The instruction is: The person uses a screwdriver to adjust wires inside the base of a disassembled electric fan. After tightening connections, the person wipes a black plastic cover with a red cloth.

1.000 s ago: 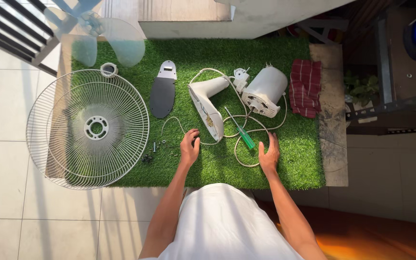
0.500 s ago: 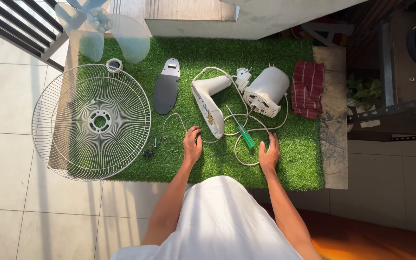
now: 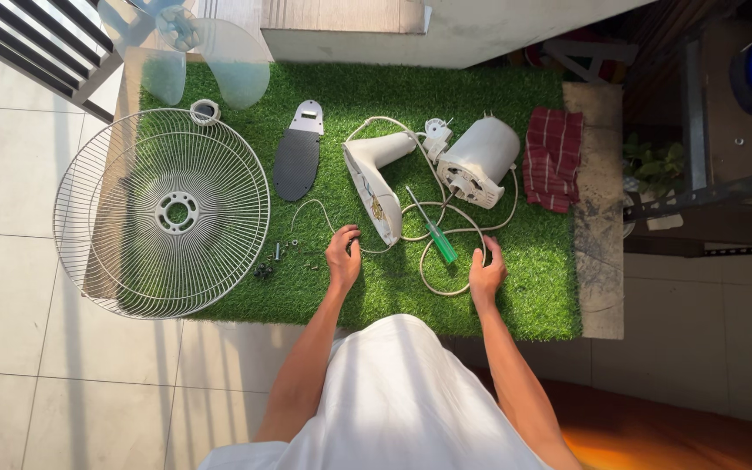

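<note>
Little has changed in a second: the left hand [image 3: 342, 255] stays by the cord [image 3: 446, 228], fingers curled loosely. The right hand [image 3: 486, 274] stays flat on the grass mat [image 3: 524, 296], open and empty, near the screwdriver [image 3: 433, 233].

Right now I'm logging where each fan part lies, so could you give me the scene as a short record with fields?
Surface: green grass mat
Left hand: flat on the mat, by the white cord
Right hand: resting at the cord loop
Between hands: green-handled screwdriver
Fan neck: white, lying beside motor housing
Left side: wire guard, black plate, small screws
Far left corner: clear blades
Right side: red checked cloth
</note>
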